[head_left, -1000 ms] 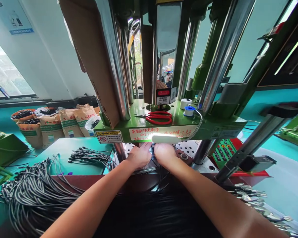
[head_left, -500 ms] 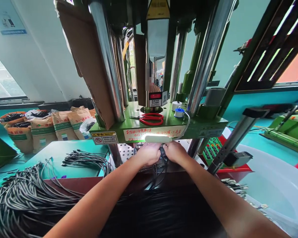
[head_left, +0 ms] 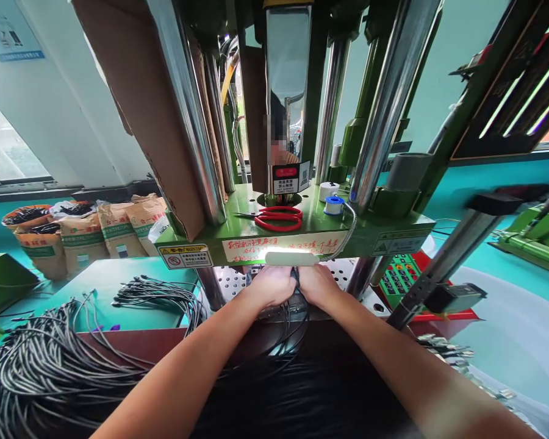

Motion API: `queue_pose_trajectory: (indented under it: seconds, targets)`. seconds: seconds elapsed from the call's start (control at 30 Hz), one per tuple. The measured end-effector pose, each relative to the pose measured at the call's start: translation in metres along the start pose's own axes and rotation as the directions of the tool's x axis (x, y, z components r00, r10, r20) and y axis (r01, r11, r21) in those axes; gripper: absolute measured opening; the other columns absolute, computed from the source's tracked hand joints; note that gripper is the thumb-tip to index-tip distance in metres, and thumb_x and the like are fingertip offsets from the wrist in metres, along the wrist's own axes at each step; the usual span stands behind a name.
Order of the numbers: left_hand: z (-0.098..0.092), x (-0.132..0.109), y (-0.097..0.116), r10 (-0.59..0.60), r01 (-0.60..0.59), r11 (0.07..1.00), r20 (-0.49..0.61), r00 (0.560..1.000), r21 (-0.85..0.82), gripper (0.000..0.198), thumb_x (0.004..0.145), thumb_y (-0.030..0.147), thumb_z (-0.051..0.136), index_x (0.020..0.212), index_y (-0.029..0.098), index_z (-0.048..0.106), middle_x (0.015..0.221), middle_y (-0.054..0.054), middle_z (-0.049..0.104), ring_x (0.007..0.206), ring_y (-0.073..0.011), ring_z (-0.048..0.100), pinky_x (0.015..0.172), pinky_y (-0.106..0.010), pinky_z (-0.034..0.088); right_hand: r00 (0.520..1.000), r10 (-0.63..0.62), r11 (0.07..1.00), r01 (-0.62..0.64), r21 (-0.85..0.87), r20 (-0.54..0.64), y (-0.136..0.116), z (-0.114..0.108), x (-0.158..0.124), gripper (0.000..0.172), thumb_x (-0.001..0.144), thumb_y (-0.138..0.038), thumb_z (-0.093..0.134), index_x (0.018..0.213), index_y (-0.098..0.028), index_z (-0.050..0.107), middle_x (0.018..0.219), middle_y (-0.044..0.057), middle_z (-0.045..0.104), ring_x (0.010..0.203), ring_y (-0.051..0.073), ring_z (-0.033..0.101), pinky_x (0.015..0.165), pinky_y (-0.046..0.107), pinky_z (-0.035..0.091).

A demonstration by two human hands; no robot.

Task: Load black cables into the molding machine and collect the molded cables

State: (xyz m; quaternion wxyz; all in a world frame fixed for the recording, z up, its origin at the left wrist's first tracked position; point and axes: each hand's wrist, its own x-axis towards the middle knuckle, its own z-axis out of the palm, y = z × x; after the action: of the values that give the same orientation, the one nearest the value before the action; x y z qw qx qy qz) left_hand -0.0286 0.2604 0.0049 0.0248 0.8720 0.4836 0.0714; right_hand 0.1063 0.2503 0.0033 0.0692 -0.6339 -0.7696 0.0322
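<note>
Both my hands are under the green press plate [head_left: 196, 235], close together below a lit white lamp bar [head_left: 291, 259]. My left hand [head_left: 274, 285] is closed, its fingers curled at the black cables [head_left: 289, 329]. Beside it my right hand [head_left: 319, 285] is closed too, against the same cables where they meet the mould area. The cables hang from between the hands toward my lap. The hands hide the cable ends and most of the metal mould beneath them.
Red-handled scissors [head_left: 279, 218] and a blue-and-white spool [head_left: 333, 205] lie on the press plate. Bundles of grey cables [head_left: 41, 372] cover the left bench. A green button panel [head_left: 400, 281] and a white tub [head_left: 521, 366] stand to the right.
The camera view has shifted slightly closer to the press. My hands have drawn a little nearer each other, and the black cables between them have shifted.
</note>
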Motion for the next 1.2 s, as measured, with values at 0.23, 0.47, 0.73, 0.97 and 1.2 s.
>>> queue_pose_trajectory:
  seconds: [0.23, 0.47, 0.73, 0.97, 1.2]
  targets:
    - [-0.008, 0.000, 0.002, -0.021, 0.021, 1.000, 0.006, 1.000, 0.002, 0.035, 0.086, 0.026, 0.036, 0.111, 0.016, 0.058, 0.118, -0.012, 0.065, 0.107, -0.0256, 0.060, 0.093, -0.037, 0.046, 1.000, 0.015, 1.000, -0.014, -0.019, 0.010, -0.001, -0.004, 0.002, 0.032, 0.090, -0.023, 0.048, 0.115, -0.012, 0.063, 0.109, 0.016, 0.068, 0.099, 0.025, 0.063, 0.085, 0.036, 0.045]
    - [-0.013, -0.039, -0.013, -0.133, 0.139, 0.989, -0.100, 0.986, 0.056, 0.046, 0.087, 0.018, 0.031, 0.129, 0.007, 0.048, 0.136, -0.016, 0.051, 0.128, -0.0240, 0.044, 0.109, -0.039, 0.031, 0.990, -0.048, 0.999, 0.049, 0.000, -0.135, 0.003, -0.009, -0.014, 0.044, 0.096, -0.036, 0.034, 0.126, -0.014, 0.058, 0.130, 0.017, 0.056, 0.123, 0.027, 0.048, 0.100, 0.036, 0.035]
    - [0.005, -0.041, -0.010, -0.172, 0.178, 0.982, -0.099, 0.980, 0.058, 0.051, 0.092, 0.029, 0.029, 0.136, 0.009, 0.043, 0.144, -0.014, 0.044, 0.136, -0.0254, 0.035, 0.114, -0.046, 0.021, 0.982, -0.137, 0.990, 0.142, 0.028, -0.128, -0.017, 0.014, -0.011, 0.051, 0.096, -0.041, 0.032, 0.134, -0.013, 0.050, 0.139, 0.016, 0.049, 0.129, 0.028, 0.041, 0.107, 0.042, 0.028]
    - [0.008, -0.029, -0.010, -0.206, 0.207, 0.978, -0.070, 0.976, 0.015, 0.051, 0.092, 0.032, 0.026, 0.135, 0.012, 0.045, 0.143, -0.011, 0.046, 0.133, -0.0256, 0.037, 0.113, -0.045, 0.023, 0.982, -0.132, 0.985, 0.145, 0.092, -0.134, -0.011, 0.022, -0.008, 0.047, 0.096, -0.033, 0.031, 0.134, -0.012, 0.050, 0.137, 0.018, 0.049, 0.132, 0.030, 0.036, 0.110, 0.048, 0.020]
    - [0.001, -0.019, -0.006, -0.269, 0.268, 0.963, -0.017, 0.963, -0.039, 0.053, 0.092, 0.037, 0.024, 0.137, 0.015, 0.043, 0.146, -0.011, 0.042, 0.134, -0.0283, 0.034, 0.109, -0.053, 0.026, 0.988, -0.077, 0.945, 0.115, 0.307, -0.133, -0.011, 0.021, 0.003, 0.037, 0.092, -0.028, 0.051, 0.125, -0.014, 0.056, 0.134, 0.016, 0.052, 0.127, 0.030, 0.042, 0.110, 0.050, 0.022]
